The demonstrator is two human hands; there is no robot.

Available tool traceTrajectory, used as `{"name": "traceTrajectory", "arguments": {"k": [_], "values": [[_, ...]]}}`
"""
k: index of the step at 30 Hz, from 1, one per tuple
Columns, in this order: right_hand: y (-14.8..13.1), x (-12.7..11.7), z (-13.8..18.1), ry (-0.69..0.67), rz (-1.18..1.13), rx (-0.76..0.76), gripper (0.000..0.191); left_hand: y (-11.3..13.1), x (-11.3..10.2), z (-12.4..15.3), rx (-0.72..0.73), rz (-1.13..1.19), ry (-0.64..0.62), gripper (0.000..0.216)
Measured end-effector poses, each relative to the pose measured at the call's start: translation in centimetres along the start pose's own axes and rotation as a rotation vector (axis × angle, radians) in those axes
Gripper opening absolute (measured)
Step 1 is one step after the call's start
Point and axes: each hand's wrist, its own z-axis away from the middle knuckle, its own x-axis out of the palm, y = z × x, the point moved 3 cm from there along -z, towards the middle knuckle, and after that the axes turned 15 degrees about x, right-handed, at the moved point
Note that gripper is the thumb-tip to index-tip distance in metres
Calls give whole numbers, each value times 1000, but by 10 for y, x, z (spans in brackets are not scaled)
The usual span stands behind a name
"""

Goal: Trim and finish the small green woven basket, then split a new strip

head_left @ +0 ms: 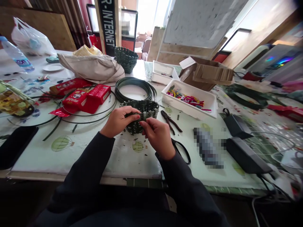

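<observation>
A small dark green woven basket [151,108] stands upright on the table in front of me. My left hand [120,119] is closed on the near left part of its rim, thumb pressed along the top edge. My right hand [159,135] pinches at the near side of the rim, just right of the left thumb. Whether a loose strip end lies between the right fingertips is too small to tell. To the right of the basket lie dark-handled pliers [170,121]. Scissors [183,152] are partly hidden behind my right wrist, with a black handle loop showing.
Behind the basket lies a coil of dark green strip [118,91]. Red boxes [98,97] and loose strips are at left, a black phone [17,146] nearer. A white tray [189,110] of colourful pieces, a cardboard box [210,74] and black adapters [248,156] are at right.
</observation>
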Motion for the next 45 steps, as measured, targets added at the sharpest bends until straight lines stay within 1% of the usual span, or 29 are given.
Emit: {"name": "traceTrajectory", "arguments": {"k": [2,4,7,9,11,14,17,19,21,22,23,24,25,26,28,29,31,34,36,40,43,45], "values": [[-6,3,-7,56,156,-66,40,-6,-4,-5,-20,45,6,22],[-11,5,-16,79,278,-106,41,-10,-8,-9,-33,89,24,24],[-17,5,-26,141,464,-109,38,-16,-11,-17,-46,137,17,26],[-21,3,-31,169,570,-96,36,-19,-10,-23,-50,165,-19,30],[-25,-1,-35,168,642,-83,34,-22,-9,-29,-46,206,-63,33],[-30,-8,-42,127,673,-56,33,-27,-6,-37,-50,256,-99,34],[-31,-13,-49,88,640,-37,38,-29,-6,-42,-50,264,-91,34],[-29,-18,-53,150,621,-23,38,-28,-6,-43,-53,272,-99,33],[-27,-23,-56,280,592,-62,32,-27,-7,-43,-72,288,-120,32],[-26,-25,-57,338,560,-108,35,-26,-8,-43,-84,294,-131,32],[-24,-27,-57,362,515,-163,44,-25,-8,-42,-91,300,-142,31],[-22,-28,-59,343,458,-213,52,-25,-8,-43,-92,303,-153,31],[-19,-28,-60,280,390,-244,55,-24,-8,-43,-86,300,-168,31],[-16,-28,-63,193,319,-251,51,-24,-7,-44,-74,289,-186,31],[-11,-27,-68,29,208,-220,35,-23,-6,-46,-40,249,-224,29],[-8,-27,-70,-22,176,-201,28,-23,-6,-48,-24,220,-238,29],[-5,-27,-74,-73,141,-180,24,-23,-5,-50,-1,162,-248,29],[-5,-28,-77,-129,84,-186,22,-24,-5,-51,5,105,-242,31],[-6,-29,-76,-142,60,-201,20,-26,-6,-51,4,92,-251,31],[-9,-30,-75,-107,109,-236,20,-29,-7,-50,6,96,-267,31],[-9,-28,-77,-108,97,-239,15,-32,-7,-50,0,105,-247,31],[-9,-27,-78,-91,88,-234,17,-33,-7,-50,6,110,-226,30]]}}
